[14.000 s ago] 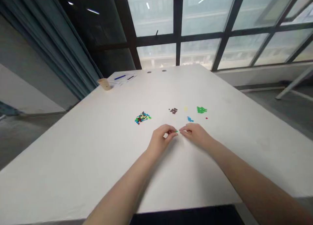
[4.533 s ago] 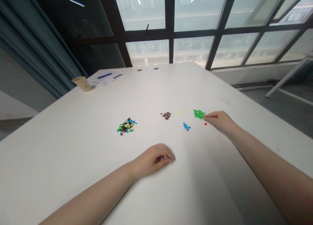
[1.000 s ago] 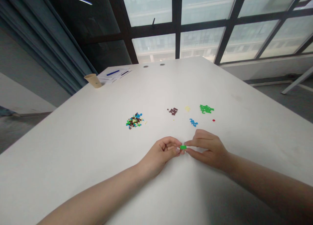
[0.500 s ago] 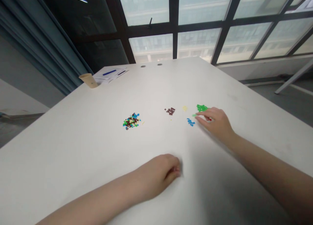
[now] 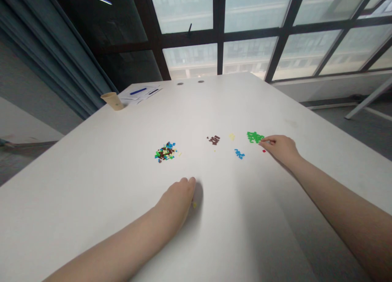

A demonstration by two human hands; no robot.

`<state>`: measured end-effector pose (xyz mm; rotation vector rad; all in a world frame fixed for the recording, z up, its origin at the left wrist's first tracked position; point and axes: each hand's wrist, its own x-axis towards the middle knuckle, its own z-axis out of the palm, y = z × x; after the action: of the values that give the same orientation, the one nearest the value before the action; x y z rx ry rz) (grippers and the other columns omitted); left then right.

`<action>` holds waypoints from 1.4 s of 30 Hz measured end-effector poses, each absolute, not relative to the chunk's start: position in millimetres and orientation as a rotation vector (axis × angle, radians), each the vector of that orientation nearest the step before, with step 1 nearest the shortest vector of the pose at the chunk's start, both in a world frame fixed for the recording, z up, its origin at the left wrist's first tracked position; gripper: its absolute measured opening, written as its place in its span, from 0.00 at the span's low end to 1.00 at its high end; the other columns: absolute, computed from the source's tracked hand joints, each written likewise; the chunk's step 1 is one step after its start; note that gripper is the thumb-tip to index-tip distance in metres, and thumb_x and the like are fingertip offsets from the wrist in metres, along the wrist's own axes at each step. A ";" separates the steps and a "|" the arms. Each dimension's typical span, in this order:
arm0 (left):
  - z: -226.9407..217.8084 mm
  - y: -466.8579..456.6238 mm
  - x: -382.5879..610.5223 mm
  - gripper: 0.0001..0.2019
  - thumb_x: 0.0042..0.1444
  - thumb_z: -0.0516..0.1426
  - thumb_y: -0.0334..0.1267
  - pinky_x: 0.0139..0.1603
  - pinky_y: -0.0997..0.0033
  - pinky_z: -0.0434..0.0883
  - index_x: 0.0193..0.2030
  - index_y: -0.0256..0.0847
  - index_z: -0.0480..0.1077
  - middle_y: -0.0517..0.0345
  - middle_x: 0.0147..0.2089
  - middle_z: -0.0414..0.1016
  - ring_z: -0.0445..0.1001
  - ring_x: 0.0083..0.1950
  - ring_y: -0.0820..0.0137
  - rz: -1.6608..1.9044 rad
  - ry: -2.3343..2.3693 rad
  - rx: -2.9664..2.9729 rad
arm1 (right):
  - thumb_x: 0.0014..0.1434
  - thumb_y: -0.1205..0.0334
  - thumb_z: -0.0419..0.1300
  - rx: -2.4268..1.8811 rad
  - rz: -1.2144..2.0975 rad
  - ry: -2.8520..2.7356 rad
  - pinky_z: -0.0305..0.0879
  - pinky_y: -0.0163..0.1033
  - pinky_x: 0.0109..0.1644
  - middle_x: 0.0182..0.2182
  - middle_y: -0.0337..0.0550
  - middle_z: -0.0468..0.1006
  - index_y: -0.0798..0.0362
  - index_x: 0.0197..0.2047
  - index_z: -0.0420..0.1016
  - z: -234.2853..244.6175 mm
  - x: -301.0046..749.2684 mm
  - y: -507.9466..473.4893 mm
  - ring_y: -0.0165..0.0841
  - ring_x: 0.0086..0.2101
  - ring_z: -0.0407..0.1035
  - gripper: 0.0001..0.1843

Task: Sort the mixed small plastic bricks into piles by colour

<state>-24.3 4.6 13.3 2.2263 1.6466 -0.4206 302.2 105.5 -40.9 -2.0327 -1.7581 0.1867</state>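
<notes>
Reaching out to about one o'clock, your right hand [image 5: 281,148] rests on the table [image 5: 122,180] with thumb and forefinger drawn together at the near edge of the green pile [image 5: 255,137]. The tips touch or nearly touch it, but you cannot tell whether a piece is pinched between them. Your left hand [image 5: 177,198] lies palm down near the middle, at about twelve o'clock from you, fingers loosely curled and blurred. A yellow speck [image 5: 194,204] shows at its fingertips, and whether it is gripped cannot be told.

Judging by the layout, the sorting looks partly done. Four one-colour groups lie apart in a row. At nine o'clock of the green pile is the yellow group [image 5: 232,137], beyond it the brown group [image 5: 213,140], and the blue group [image 5: 239,154] sits at seven o'clock. A lone red piece [image 5: 263,151] lies just beside your right hand. The mixed heap [image 5: 166,152], at eleven o'clock of your left hand, holds plenty of green, blue, brown and pale pieces, so much remains.

The green pile is the largest sorted group: tiny, bright, flat-looking bits spread loosely

A paper cup [image 5: 112,100] and papers [image 5: 141,92] sit far off at ten o'clock
</notes>
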 end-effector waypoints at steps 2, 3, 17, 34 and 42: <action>14.4 4.8 -24.2 0.10 0.49 0.47 0.28 0.31 0.68 0.61 0.38 0.35 0.64 0.45 0.36 0.69 0.69 0.31 0.64 -0.389 1.618 2.213 | 0.47 0.48 0.56 -2.034 0.159 -1.745 0.47 0.37 0.27 0.16 0.39 0.69 0.51 0.30 0.78 -40.5 302.5 105.5 0.32 0.21 0.61 0.17; 15.0 4.9 -24.8 0.09 0.49 0.47 0.29 0.30 0.69 0.60 0.37 0.35 0.64 0.46 0.35 0.69 0.69 0.30 0.65 -0.370 1.607 2.207 | 0.47 0.48 0.56 -2.037 0.153 -1.731 0.47 0.37 0.27 0.16 0.38 0.68 0.52 0.29 0.77 -39.8 302.3 105.3 0.31 0.21 0.60 0.17; -11.2 1.8 -31.1 0.03 0.42 0.50 0.29 0.25 0.74 0.54 0.22 0.38 0.63 0.58 0.25 0.66 0.60 0.23 0.75 -0.124 1.341 2.188 | 0.55 0.60 0.52 -1.432 -0.113 -2.065 0.48 0.38 0.34 0.20 0.40 0.72 0.53 0.22 0.72 -24.7 237.8 63.1 0.30 0.26 0.63 0.13; 15.2 22.3 -21.8 0.05 0.51 0.51 0.31 0.32 0.76 0.62 0.33 0.38 0.67 0.56 0.33 0.71 0.66 0.31 0.74 0.168 0.904 1.983 | 0.56 0.62 0.52 -1.218 -0.082 -2.271 0.48 0.37 0.33 0.18 0.39 0.68 0.54 0.23 0.71 -26.9 228.4 56.2 0.30 0.25 0.60 0.13; -18.1 51.7 -22.4 0.09 0.46 0.60 0.38 0.32 0.77 0.63 0.28 0.35 0.64 0.57 0.28 0.71 0.68 0.29 0.76 0.553 0.873 1.333 | 0.56 0.62 0.52 -1.181 -0.056 -2.295 0.49 0.36 0.33 0.17 0.39 0.66 0.53 0.22 0.70 -28.7 228.1 56.5 0.30 0.24 0.59 0.13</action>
<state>-22.4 51.7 -18.1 1.3333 0.8729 0.5534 228.1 56.5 -28.7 -1.1806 -2.2951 -0.0561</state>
